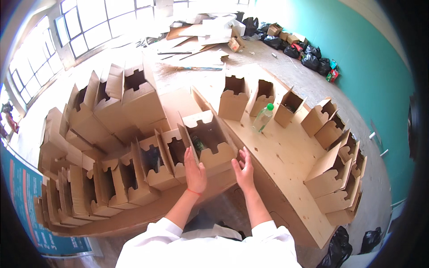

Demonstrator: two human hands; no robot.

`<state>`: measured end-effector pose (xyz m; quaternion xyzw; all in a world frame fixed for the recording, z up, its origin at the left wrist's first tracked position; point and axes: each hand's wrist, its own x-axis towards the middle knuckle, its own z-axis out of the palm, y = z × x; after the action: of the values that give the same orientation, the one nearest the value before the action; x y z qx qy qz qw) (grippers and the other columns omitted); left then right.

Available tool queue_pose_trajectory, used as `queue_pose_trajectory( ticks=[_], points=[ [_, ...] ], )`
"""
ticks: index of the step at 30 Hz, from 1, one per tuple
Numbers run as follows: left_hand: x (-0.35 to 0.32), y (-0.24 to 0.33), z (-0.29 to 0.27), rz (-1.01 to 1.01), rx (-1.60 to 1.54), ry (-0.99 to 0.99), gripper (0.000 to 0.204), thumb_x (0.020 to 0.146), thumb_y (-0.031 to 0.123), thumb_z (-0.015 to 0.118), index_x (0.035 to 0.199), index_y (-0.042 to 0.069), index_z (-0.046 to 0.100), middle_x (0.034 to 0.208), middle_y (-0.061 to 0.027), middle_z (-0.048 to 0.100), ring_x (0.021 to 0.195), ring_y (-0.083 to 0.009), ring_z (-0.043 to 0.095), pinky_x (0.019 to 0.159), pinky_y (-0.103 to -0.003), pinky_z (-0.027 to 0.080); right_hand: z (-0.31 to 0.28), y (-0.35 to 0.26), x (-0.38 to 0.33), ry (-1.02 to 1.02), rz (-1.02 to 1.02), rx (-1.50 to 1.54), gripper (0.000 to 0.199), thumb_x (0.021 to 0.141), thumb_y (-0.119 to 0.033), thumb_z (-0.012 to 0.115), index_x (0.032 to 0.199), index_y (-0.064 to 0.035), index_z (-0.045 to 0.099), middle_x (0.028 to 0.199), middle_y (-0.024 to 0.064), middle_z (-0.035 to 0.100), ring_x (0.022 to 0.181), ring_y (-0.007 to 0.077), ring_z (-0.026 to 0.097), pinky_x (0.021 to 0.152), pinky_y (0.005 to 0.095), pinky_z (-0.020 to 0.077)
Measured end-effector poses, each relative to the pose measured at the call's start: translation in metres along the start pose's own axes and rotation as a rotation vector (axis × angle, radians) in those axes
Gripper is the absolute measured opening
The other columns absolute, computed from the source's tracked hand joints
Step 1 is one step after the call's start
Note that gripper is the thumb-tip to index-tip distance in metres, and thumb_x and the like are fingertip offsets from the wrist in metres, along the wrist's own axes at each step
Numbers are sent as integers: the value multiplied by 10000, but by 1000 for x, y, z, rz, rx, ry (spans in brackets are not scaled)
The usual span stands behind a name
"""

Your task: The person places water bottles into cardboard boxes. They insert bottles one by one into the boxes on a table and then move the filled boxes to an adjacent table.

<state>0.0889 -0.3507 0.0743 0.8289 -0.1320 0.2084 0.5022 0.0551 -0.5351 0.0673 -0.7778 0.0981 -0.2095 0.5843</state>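
Both hands reach forward on either side of an open-topped cardboard box [214, 157] near the middle, with something greenish [198, 144] inside it. My left hand [195, 173] is flat with fingers extended, close to the box's left front corner; whether it touches the cardboard I cannot tell. At the right front corner, my right hand [244, 169] has its fingers apart and slightly curved, with nothing held. Left of this box, a narrower open box [176, 154] stands in the same row. A clear bottle with a green cap [262, 118] stands on the wooden table to the right.
Rows of open cardboard boxes [105, 187] fill the left side. More boxes [233, 100] line the far and right edges of the wooden table [277, 154]. Flattened cardboard [203, 33] and black bags [310, 61] lie on the floor behind. Another black bag [337, 250] sits near right.
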Motion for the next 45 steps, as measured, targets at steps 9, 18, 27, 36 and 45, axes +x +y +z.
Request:
queue_pose_trajectory(
  ticks=[9,18,27,36,45],
  points=[
    [-8,-7,-15,-143,-108,-14,551,841,71,508,1340,-107,355,1464,-254,277,1356,-387,302,1132,-419,250,24,-7,36,71,-3,-230,468,964,-333,563,714,61,537,514,104,448,504,149,387,494,373,347],
    [1,-1,-15,-88,202,-44,475,819,187,582,1224,-55,523,1323,-199,483,1326,-366,356,1098,-458,289,13,-9,46,29,-148,-309,558,947,-336,585,588,65,439,522,235,452,465,300,364,492,432,371],
    [12,-2,-10,-114,308,-39,434,822,227,596,1168,-32,566,1166,-204,593,1177,-375,502,1049,-464,338,-21,2,151,-445,-98,464,543,977,-462,463,1182,22,599,1151,92,638,850,147,653,818,292,513],
    [-25,-34,27,-262,181,208,372,876,159,555,1181,-50,518,1123,-241,568,1000,-382,545,908,-431,417,21,19,287,-108,-463,-675,623,778,-111,719,1344,-63,463,1225,136,554,992,275,609,850,372,518],
    [-20,-20,34,-282,120,269,319,942,170,499,1146,-75,515,1056,-204,604,975,-313,585,888,-378,440,-2,9,302,-365,-419,-928,596,759,-181,740,1279,-30,491,1136,110,583,1010,267,621,830,361,544]
  ],
)
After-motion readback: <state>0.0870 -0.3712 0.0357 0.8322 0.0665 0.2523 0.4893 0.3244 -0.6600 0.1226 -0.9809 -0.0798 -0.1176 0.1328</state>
